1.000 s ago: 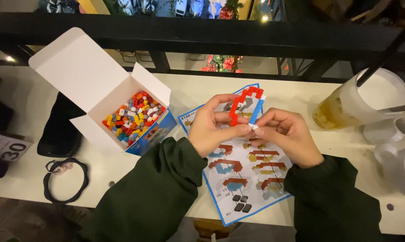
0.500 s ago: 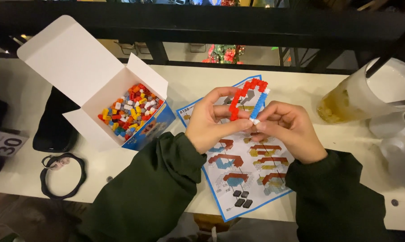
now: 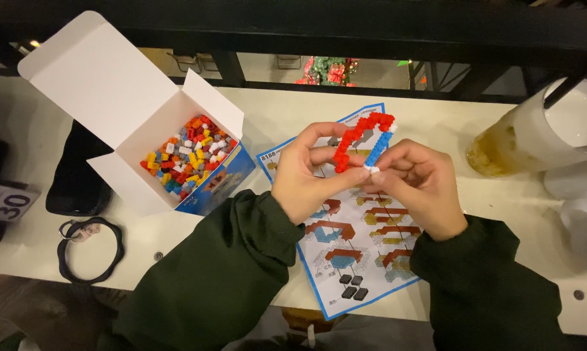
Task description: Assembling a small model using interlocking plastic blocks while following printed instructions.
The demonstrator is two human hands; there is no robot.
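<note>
Far left: a dark pouch (image 3: 79,185) and a black ring-shaped band (image 3: 89,252) are seen on the pale table (image 3: 274,117), beside a small numbered card (image 3: 7,203). Next, an open white box (image 3: 134,110) with blue sides is set on the table, lid flap raised; it is filled with loose small bricks (image 3: 186,156) in red, yellow, white, blue and grey. A good heap is left in it, so much building appears undone.

Centre: the left hand (image 3: 310,172) is curled, thumb and fingers closed on the lower end of a small brick model (image 3: 362,140), an arched piece with a red curve and a blue-and-white leg. The model is held up above the table, over an instruction sheet (image 3: 358,260) lying flat under both wrists. The right hand (image 3: 420,185) is also mostly closed, fingertips pinched on the model's white bottom end, touching the left thumb. Whether a loose brick is being pressed on cannot be told.

The sheet shows several bigger stages than the piece held, so the build is judged partly done only.

Right: a frosted cup (image 3: 534,140) with yellowish drink and a dark straw, plus white cups (image 3: 576,179) at the edge.
</note>
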